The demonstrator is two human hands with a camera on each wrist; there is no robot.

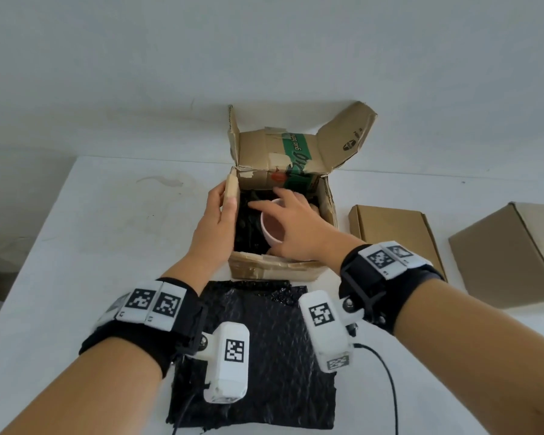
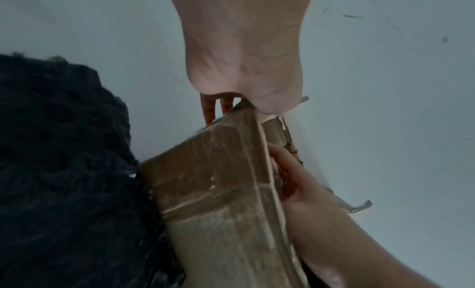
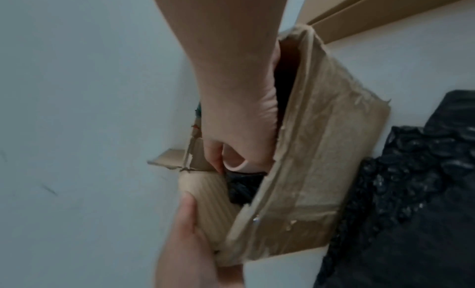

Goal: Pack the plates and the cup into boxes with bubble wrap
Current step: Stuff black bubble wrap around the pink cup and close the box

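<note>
A white table (image 1: 91, 246) carries everything, with a pale wall behind. Nearest, below both wrists, lies a sheet of black bubble wrap (image 1: 264, 356). Just beyond it stands the open box (image 1: 274, 268) — the left hand (image 1: 220, 211) pinches its left flap, the right hand (image 1: 292, 224) fingers curl round the pink cup (image 1: 270, 227) inside, over black wrap. Right of those fingers lie two flat cartons (image 1: 393, 233).
</note>
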